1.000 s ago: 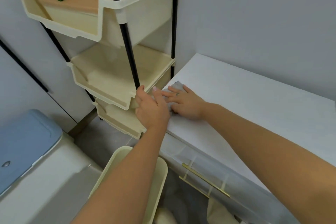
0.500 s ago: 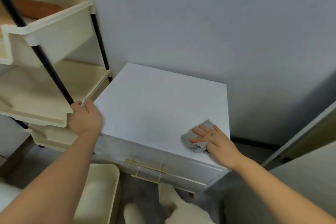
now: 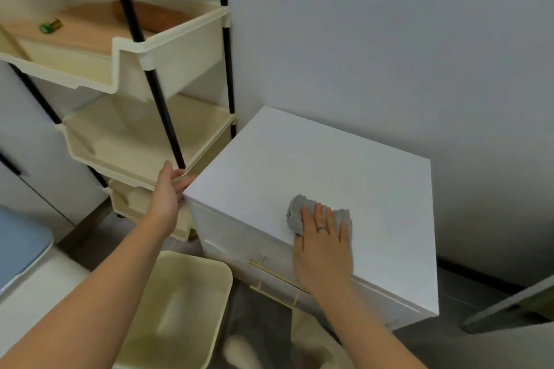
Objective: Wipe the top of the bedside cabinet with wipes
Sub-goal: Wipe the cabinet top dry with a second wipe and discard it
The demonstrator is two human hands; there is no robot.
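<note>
The white bedside cabinet (image 3: 314,165) stands against the grey wall, its flat top bare. A crumpled grey wipe (image 3: 296,213) lies on the top near the front edge. My right hand (image 3: 325,243) presses flat on the wipe, fingers spread, with a ring on one finger. My left hand (image 3: 168,198) grips the cabinet's front left corner, beside the shelf rack's black pole.
A cream tiered rack (image 3: 129,141) with black poles stands left of the cabinet, touching it. A cream bin (image 3: 180,308) sits on the floor below my left arm. A blue-lidded white box (image 3: 21,249) is at far left. Gold drawer handles (image 3: 275,275) show on the cabinet front.
My right hand slid the wipe from the cabinet's left corner to the right along the front edge, then back toward the middle. My left hand stayed at the left corner. The view shifted.
</note>
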